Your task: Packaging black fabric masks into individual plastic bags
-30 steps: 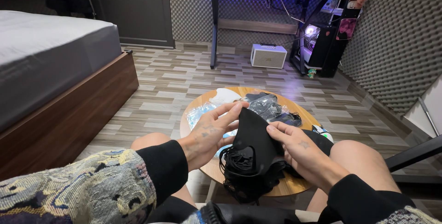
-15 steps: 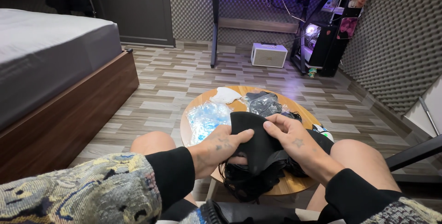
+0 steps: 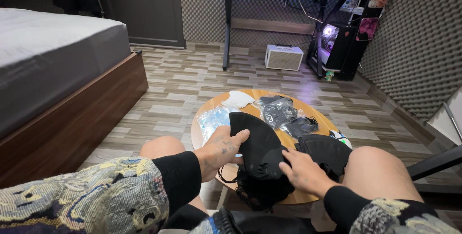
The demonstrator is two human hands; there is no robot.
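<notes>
Bed (image 3: 57, 65): far left, grey cover on a wooden frame, well apart from the hands.
Left hand (image 3: 220, 148): it lies on the left edge of the black mask, fingers stretched and close together, flat on the fabric. It does not pinch; it presses.
Blue packet (image 3: 214, 118): clear plastic with blue inside, just behind the left hand, on the table.
Black mask (image 3: 260, 142): on the near part of the round wooden table (image 3: 315, 114), between the two hands. Its long axis goes from far-left to near-right, the pointed end away from the person. Under it is a small pile of other black masks with ear loops.
Nearer hand: both touch it; the left hand is at the far end, the right at the near end.
Right hand (image 3: 301, 171): palm down, fingers loosely spread, the tips on the near right edge of the mask.
Wrapped masks (image 3: 281, 111): dark ones in clear bags, behind, not touched.
</notes>
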